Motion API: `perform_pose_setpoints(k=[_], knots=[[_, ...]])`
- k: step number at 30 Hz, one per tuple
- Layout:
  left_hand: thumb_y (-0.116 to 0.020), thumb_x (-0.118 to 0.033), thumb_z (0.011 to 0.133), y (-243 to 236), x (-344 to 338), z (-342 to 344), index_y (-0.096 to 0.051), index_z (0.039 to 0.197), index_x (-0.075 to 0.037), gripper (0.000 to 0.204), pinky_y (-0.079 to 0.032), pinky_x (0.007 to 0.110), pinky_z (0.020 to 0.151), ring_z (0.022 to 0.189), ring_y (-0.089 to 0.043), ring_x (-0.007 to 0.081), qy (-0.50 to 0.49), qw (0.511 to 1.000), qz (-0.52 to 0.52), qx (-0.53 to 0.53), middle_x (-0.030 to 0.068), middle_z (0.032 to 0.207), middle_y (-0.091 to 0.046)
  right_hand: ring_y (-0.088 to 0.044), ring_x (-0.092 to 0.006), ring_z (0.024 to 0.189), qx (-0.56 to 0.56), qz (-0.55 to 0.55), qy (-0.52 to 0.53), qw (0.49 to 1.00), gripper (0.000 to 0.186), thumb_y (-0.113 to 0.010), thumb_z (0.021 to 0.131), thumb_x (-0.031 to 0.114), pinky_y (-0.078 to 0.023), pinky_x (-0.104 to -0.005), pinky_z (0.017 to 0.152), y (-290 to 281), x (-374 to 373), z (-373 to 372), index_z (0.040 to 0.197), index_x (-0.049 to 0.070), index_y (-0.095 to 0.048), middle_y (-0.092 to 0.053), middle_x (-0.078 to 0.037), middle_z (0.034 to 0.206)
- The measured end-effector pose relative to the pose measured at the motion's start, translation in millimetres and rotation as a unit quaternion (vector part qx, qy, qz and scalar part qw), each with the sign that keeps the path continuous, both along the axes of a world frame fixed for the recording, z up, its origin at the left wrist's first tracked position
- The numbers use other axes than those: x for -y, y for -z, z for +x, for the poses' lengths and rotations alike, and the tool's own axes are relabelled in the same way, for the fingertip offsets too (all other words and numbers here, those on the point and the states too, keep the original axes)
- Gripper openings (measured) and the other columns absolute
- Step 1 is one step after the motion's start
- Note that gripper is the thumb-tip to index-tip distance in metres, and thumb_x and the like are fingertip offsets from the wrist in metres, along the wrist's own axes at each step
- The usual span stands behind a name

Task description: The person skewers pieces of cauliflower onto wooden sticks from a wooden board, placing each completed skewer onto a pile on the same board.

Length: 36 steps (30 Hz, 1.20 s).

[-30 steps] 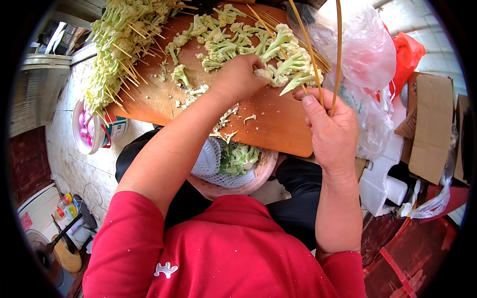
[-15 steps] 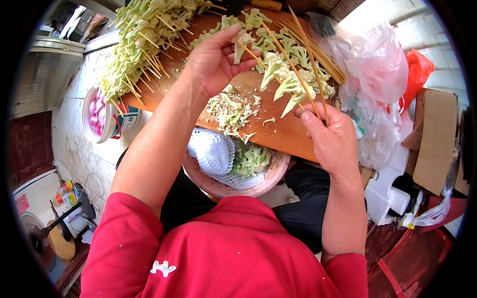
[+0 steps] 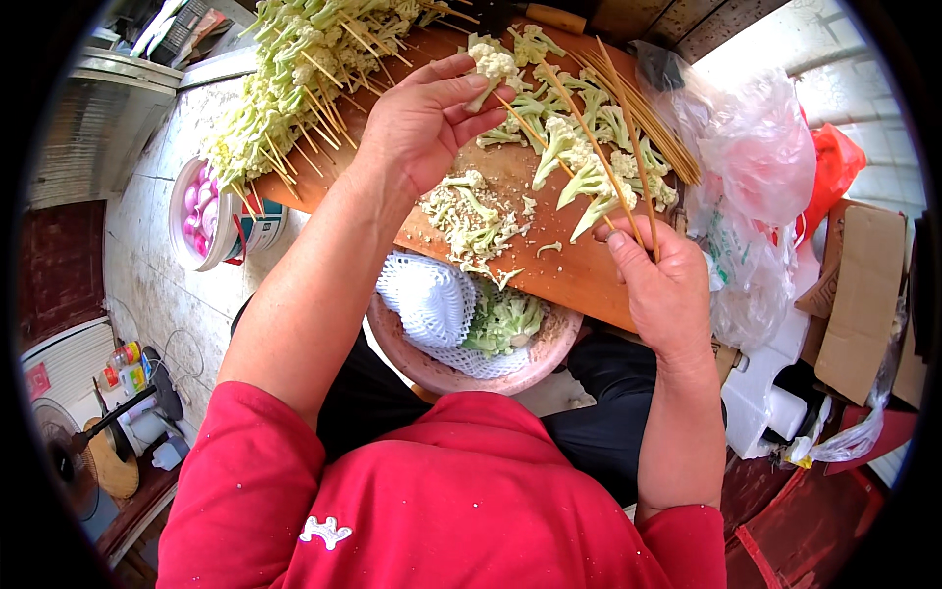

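Up on the head view, and here's my left hand: fingers part-curled and spread, fingertips pinching one cauliflower floret above the worktop. Over to my right hand, closed firmly, thumb pressing, and it's gripping a thin skewer with florets threaded along it, plus two thicker sticks angling up and away.

Now the relation I'm watching! The skewer's long axis runs from my right hand up and leftward, its point just beside my left fingers. The held floret sits slightly beyond that point, stem toward me, and the left hand is plainly nearer the point. Touching? I can't tell from here.

Loose florets lie beyond, trimmings nearer me, a skewer bundle off right, and a loaded heap far left.
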<state>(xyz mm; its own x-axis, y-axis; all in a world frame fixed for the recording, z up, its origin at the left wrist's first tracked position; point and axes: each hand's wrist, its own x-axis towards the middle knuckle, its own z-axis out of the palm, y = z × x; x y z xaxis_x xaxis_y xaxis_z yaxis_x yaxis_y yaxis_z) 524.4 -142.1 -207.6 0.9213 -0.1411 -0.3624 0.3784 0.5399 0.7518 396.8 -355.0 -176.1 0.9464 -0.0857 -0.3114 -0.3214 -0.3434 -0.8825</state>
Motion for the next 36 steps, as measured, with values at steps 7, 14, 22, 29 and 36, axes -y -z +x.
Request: perform_pose_setpoints(k=[7, 14, 22, 29, 36], knots=[[-0.056, -0.001, 0.086, 1, -1, 1, -0.04, 0.119, 0.004, 0.037, -0.057, 0.033, 0.078, 0.096, -0.062, 0.0283, 0.037, 0.999, 0.027, 0.025, 0.0178, 0.104, -0.057, -0.045, -0.0051, 0.061, 0.008, 0.007, 0.016, 1.0, 0.017, -0.057, 0.086, 0.013, -0.038, -0.0226, 0.055, -1, 2, -2, 0.092, -0.002, -0.064, -0.052, 0.003, 0.065], [-0.057, -0.001, 0.085, -2, 0, 0, -0.045, 0.114, 0.001, 0.032, -0.057, 0.032, 0.077, 0.094, -0.063, 0.0256, 0.09, 0.994, 0.064, 0.017, 0.0136, 0.1, -0.06, -0.044, -0.0049, 0.06, 0.002, -0.007, 0.015, 1.0, 0.017, -0.058, 0.086, 0.013, -0.038, -0.0229, 0.054, -1, 5, -4, 0.091, -0.002, -0.064, -0.052, 0.003, 0.063], [-0.056, -0.002, 0.086, -4, -1, -4, -0.048, 0.111, 0.001, 0.026, -0.057, 0.032, 0.077, 0.092, -0.063, 0.0222, 0.121, 0.989, 0.047, -0.069, 0.0122, 0.1, -0.06, -0.045, -0.0046, 0.059, 0.001, -0.02, 0.024, 1.0, 0.016, -0.058, 0.085, 0.011, -0.038, -0.0231, 0.053, 1, 2, -6, 0.09, -0.002, -0.065, -0.053, 0.002, 0.063], [-0.058, -0.002, 0.085, 1, 10, -15, -0.047, 0.112, 0.002, 0.03, -0.057, 0.03, 0.073, 0.084, -0.063, 0.0201, 0.173, 0.979, 0.048, -0.092, 0.01, 0.094, -0.06, -0.044, -0.0042, 0.058, -0.027, 0.019, 0.043, 0.999, 0.016, -0.058, 0.085, 0.011, -0.037, -0.0222, 0.052, 7, -5, -2, 0.092, -0.002, -0.065, -0.052, 0.004, 0.063], [-0.06, -0.002, 0.084, 0, 15, -15, -0.047, 0.111, 0.001, 0.03, -0.056, 0.03, 0.073, 0.082, -0.064, 0.0204, 0.146, 0.986, 0.049, -0.07, 0.0095, 0.092, -0.061, -0.038, -0.0018, 0.054, -0.003, 0.015, 0.027, 1.0, 0.013, -0.058, 0.085, 0.011, -0.03, -0.019, 0.048, 10, -4, 0, 0.091, 0.001, -0.066, -0.046, 0.007, 0.062]])
